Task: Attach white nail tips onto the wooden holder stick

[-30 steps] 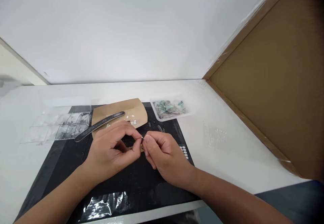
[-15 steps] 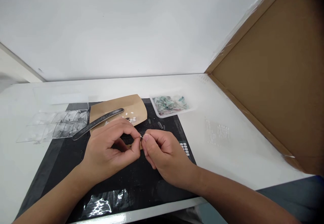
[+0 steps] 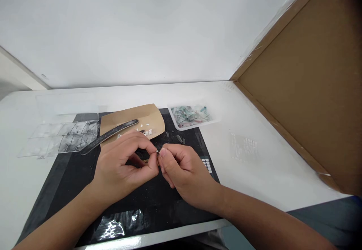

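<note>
Thumb and forefinger of my left hand [image 3: 120, 165] are pinched together over the dark mat. My right hand [image 3: 188, 172] is closed too, its thumb pressed on the curled forefinger. The fingertips of both meet at a tiny shiny piece [image 3: 157, 152], mostly covered and too small to name. Behind my left hand lies a brown paper sheet [image 3: 121, 117] with small white ovals and dark bits scattered on it. A long black nail file [image 3: 110, 134] rests across that sheet. Clear nail tips [image 3: 179, 138] lie loose on the mat just beyond my right hand.
A clear compartment box [image 3: 76, 138] of nail tips stands open at left. The white tray [image 3: 181, 128] at back holds greenish clear pieces. White oval tabs [image 3: 207, 165] lie by my right wrist; a clear sheet [image 3: 244, 147] is further right. A cardboard panel [image 3: 305, 84] borders the right.
Both hands stay in nearly the same pinch, with only a slight shift of the left fingertips toward the right hand. Nothing on the table has moved.
</note>
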Motion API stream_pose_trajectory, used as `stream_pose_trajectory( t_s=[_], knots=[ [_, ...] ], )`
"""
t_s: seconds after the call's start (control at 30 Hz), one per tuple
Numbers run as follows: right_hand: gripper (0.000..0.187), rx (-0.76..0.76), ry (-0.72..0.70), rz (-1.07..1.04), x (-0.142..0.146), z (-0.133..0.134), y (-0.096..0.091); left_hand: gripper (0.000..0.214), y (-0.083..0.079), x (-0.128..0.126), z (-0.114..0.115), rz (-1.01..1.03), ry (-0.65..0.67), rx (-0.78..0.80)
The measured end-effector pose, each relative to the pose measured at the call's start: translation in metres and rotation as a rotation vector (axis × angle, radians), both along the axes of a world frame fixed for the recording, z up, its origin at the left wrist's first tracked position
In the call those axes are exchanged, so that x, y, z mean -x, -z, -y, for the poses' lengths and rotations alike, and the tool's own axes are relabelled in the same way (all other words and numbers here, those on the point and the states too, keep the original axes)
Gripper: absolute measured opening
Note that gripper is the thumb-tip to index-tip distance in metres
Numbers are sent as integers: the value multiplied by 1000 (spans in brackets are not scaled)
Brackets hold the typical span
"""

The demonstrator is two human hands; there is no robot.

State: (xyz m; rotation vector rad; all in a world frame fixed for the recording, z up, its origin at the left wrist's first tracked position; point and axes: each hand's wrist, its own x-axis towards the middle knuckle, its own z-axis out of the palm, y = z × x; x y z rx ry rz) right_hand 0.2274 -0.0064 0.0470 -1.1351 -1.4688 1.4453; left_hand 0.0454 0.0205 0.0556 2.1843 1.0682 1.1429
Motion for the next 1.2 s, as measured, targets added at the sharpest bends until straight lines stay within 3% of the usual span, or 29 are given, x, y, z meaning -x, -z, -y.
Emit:
stream_pose_trajectory(
  t_s=[0.8,1.2],
  knots=[
    [40,135,-117,-207,-3,-10,6,13,2,1,-3,119,31,184],
    [44,13,-127,-143,-8,-12,6,17,1,9,-10,136,160,147]
  ],
)
